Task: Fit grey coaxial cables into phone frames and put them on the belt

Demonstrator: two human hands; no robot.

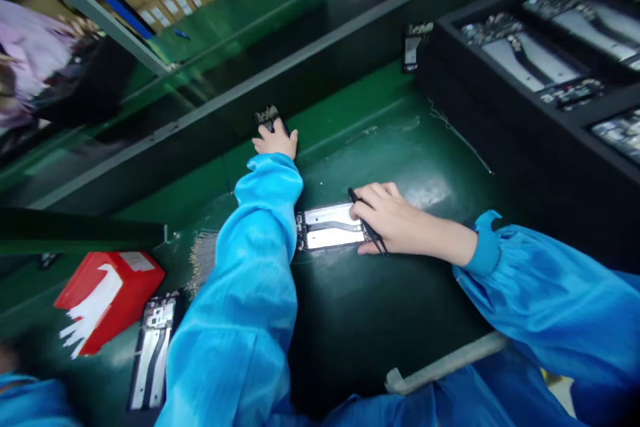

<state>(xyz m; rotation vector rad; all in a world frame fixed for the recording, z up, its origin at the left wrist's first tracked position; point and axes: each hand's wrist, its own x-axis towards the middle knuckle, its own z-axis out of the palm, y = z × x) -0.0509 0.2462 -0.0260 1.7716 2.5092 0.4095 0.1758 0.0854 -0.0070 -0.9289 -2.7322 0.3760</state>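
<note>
My left hand (276, 141) reaches to the far side of the green bench, its fingers spread over the lower part of a dark opened phone (269, 115). The phone's top end, with its circuit parts, shows beyond the fingertips. My right hand (393, 217) is closed around black tweezers (369, 227), which point away from me. Beneath those fingers lies a second opened phone (330, 235), flat on the bench, with a silvery inside and a dark ribbon cable along it. The right hand covers its right end, and my left sleeve borders its left end.
A black tray (525, 120) holding several opened phones stands at right, with another phone (411, 50) behind its corner. A red box (117, 293) with white strips, thin wires (203, 257) and a phone (153, 360) lie at left. Another person's blue sleeve (35, 403) shows lower left.
</note>
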